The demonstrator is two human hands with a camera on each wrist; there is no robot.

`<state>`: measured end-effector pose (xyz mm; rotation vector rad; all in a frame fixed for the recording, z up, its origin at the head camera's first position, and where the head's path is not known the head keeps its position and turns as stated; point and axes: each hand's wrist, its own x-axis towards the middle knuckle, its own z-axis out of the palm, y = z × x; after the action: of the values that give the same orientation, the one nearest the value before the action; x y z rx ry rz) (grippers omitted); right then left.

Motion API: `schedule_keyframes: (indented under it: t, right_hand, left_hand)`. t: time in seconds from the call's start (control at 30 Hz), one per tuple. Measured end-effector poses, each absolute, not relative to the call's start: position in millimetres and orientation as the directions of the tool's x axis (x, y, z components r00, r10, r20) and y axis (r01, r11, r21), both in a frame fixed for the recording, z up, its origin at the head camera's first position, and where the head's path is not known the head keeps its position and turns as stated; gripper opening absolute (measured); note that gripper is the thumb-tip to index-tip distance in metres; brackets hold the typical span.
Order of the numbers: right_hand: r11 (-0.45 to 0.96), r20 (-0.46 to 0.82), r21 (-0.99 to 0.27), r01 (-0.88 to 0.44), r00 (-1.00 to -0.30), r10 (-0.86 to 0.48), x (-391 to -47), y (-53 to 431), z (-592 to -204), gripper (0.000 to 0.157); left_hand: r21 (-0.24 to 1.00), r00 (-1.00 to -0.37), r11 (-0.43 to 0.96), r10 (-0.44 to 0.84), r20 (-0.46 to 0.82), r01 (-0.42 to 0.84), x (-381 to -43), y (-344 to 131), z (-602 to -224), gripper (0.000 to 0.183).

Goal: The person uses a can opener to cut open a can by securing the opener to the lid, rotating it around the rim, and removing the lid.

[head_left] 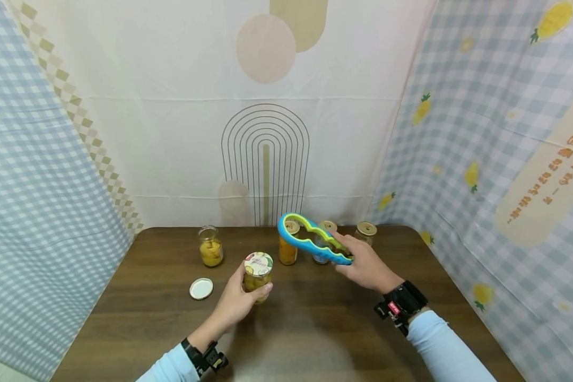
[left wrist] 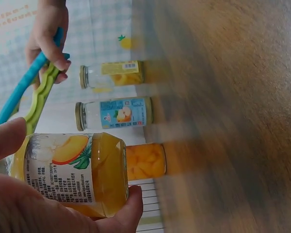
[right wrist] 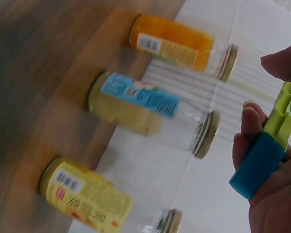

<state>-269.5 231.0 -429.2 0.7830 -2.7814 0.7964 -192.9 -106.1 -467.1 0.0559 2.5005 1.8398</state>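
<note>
Behind the dark wood-grain surface [head_left: 305, 331] hangs a pale cloth [head_left: 172, 143] printed with arches [head_left: 266, 159] and rounded shapes [head_left: 266, 49]; blue-and-white checked cloths [head_left: 38, 185] flank it, the right one bearing yellow fruit [head_left: 556, 20] and lettering [head_left: 540, 176].

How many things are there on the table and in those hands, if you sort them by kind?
Jars with lids on: 4 (held jar, orange-filled jar, blue-labelled jar, yellow-labelled jar)
Jar without a lid: 1 (open jar)
Loose lid: 1
Blue-and-green looped tool: 1
Total: 7
</note>
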Motion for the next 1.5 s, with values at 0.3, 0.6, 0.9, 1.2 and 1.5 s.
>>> schedule_keyframes:
  t: [0.3,0.6,0.9,1.2,1.5]
  right_hand:
    - [0.692,0.250,-0.431,-0.580,-0.813,-0.526,-250.8,197.1,-416.0,0.084]
    - [0.694,0.213,-0.333,-0.639,-0.768,-0.604,-232.7,161.6,-400.4,0.084]
    - [0.725,0.179,-0.297,-0.622,-0.782,-0.598,-223.4,145.4,-390.7,0.083]
    - [0.764,0.118,-0.278,-0.583,-0.810,-0.575,-218.4,141.0,-390.8,0.082]
    - [0.767,0.131,-0.244,-0.593,-0.804,-0.580,-217.6,142.1,-392.2,0.082]
  left_hand:
    - [0.956,-0.997,0.291,0.076,0.005,0.027,-197.8,-100.8,-473.5,0.084]
    - [0.962,-0.995,0.268,0.098,0.025,0.050,-199.2,-91.1,-471.2,0.065]
    - [0.969,-0.994,0.243,0.113,0.006,0.034,-198.0,-86.5,-470.8,0.082]
    - [0.970,-0.992,0.235,0.122,0.032,0.060,-198.6,-83.9,-476.7,0.084]
    - [0.970,-0.992,0.236,0.122,0.022,0.050,-198.2,-81.9,-477.1,0.086]
